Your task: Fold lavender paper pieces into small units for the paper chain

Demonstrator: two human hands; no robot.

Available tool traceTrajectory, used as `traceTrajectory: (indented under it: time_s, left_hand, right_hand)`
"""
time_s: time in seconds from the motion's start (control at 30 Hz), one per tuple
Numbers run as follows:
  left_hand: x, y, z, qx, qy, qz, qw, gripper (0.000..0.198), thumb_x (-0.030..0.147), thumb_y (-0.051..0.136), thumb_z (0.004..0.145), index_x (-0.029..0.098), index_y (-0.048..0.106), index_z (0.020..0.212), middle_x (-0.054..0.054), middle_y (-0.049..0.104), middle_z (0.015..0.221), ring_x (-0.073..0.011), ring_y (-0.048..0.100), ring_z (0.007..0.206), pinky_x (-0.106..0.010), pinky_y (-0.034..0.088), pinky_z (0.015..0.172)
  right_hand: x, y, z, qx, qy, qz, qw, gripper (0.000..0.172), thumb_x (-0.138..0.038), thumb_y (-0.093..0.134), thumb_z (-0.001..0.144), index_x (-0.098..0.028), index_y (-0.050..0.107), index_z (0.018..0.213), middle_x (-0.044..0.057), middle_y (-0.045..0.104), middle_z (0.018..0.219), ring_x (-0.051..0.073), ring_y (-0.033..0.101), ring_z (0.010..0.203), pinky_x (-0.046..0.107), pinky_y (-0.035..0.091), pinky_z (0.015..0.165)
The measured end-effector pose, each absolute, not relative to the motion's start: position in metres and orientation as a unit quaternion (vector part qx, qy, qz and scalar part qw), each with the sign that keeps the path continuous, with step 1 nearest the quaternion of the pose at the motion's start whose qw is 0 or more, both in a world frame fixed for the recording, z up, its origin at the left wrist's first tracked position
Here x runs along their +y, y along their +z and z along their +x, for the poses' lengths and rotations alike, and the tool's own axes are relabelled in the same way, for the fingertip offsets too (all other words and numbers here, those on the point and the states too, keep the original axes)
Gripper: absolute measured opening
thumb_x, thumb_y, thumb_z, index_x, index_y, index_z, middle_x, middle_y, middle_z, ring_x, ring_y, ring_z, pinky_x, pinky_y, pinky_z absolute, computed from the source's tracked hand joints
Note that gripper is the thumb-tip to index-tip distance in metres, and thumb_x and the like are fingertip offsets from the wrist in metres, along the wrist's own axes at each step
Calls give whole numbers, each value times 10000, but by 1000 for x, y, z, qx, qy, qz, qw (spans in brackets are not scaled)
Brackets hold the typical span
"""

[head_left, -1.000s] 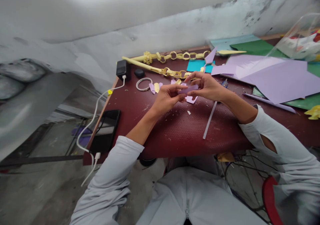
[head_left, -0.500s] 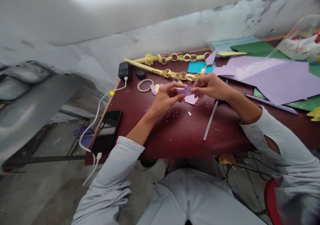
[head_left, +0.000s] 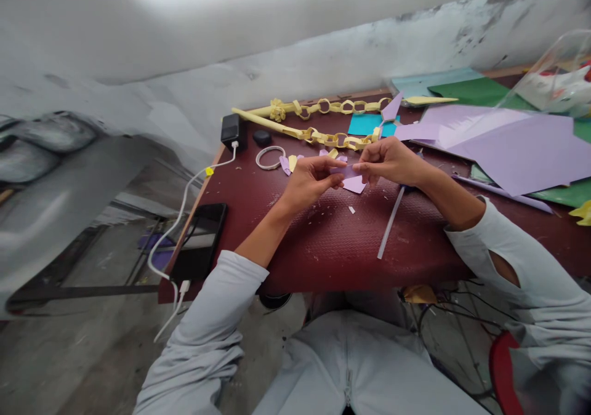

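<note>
Between my two hands, just above the table, is a small piece of purple paper [head_left: 346,171]. My left hand [head_left: 314,178] grips its left end, fingers closed round it. The fingertips of my right hand [head_left: 382,159] pinch the right end. Right below lies a lighter purple paper piece [head_left: 354,185], flat on the maroon table [head_left: 295,236]. Several small purple and yellow cut pieces [head_left: 289,164] lie behind and left of my left hand. A pale, narrow stick [head_left: 390,224] lies under and in front of my right hand.
Yellow paper chains [head_left: 341,139] lie at the back, with a roll of tape [head_left: 270,157], a black charger [head_left: 231,130] and a phone [head_left: 198,242] on the left. Large purple sheets [head_left: 521,150] and green paper cover the right side. A white cable [head_left: 184,199] hangs over the left edge.
Both hands stay in nearly the same place, still holding the purple paper. Its angle has changed slightly, and the whole view has shifted a little.
</note>
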State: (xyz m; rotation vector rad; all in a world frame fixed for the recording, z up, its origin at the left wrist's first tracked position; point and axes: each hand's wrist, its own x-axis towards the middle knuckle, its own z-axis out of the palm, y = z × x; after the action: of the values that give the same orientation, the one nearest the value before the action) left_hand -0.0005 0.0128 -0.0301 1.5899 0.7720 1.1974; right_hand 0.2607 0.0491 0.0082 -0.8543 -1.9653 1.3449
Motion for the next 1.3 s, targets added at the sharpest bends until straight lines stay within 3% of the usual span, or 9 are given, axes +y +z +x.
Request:
traceTrajectory:
  time_s: [0.3,0.47,0.67,0.9,1.0,1.1,1.3]
  left_hand:
    - [11,-30,4,304,494,656,482,375,405,1027,849,171,895,1110,-50,827,850,-124,745,720,-274,646,715]
    - [10,-29,5,301,487,664,480,387,431,1022,861,170,892,1116,-52,837,849,-137,777,732,-278,668,727]
    - [9,-27,6,310,484,662,481,460,484,1034,836,168,879,1133,-47,828,820,-152,786,718,-304,688,724]
    - [13,-23,-10,353,508,651,439,374,381,1004,859,170,866,1135,-44,815,809,-162,795,722,-308,686,716]
    - [12,-22,-9,356,517,647,432,361,370,994,865,167,863,1133,-47,821,822,-160,796,722,-307,687,725]
    - [7,-23,1,326,519,653,446,368,395,985,888,175,864,1157,-47,832,853,-160,804,746,-306,688,743]
    - [1,-24,10,310,501,678,439,434,480,983,917,194,855,1218,-31,794,815,-152,777,734,-284,647,707]
  right_hand:
    - [42,3,252,-766,512,-309,238,375,-530,961,934,-172,865,987,47,791,736,157,747,589,238,589,524]
    - [41,6,252,-762,522,-316,217,401,-556,931,961,-169,829,936,45,763,677,145,696,528,241,559,495]
    - [45,12,259,-752,527,-331,217,524,-644,977,885,-189,728,810,32,690,606,131,620,483,249,502,433]
    - [56,20,285,-724,507,-363,295,458,-509,999,905,-214,684,752,-8,635,571,109,542,480,273,463,434]
    - [58,19,283,-698,509,-364,348,396,-495,1025,860,-198,765,887,-2,705,680,110,591,530,270,530,476]
    - [50,15,267,-713,524,-341,316,462,-495,1054,799,-189,821,1056,23,773,804,137,664,607,284,586,525]
    - [37,14,250,-761,497,-312,276,353,-493,980,898,-198,794,846,38,724,704,137,611,554,297,494,477]
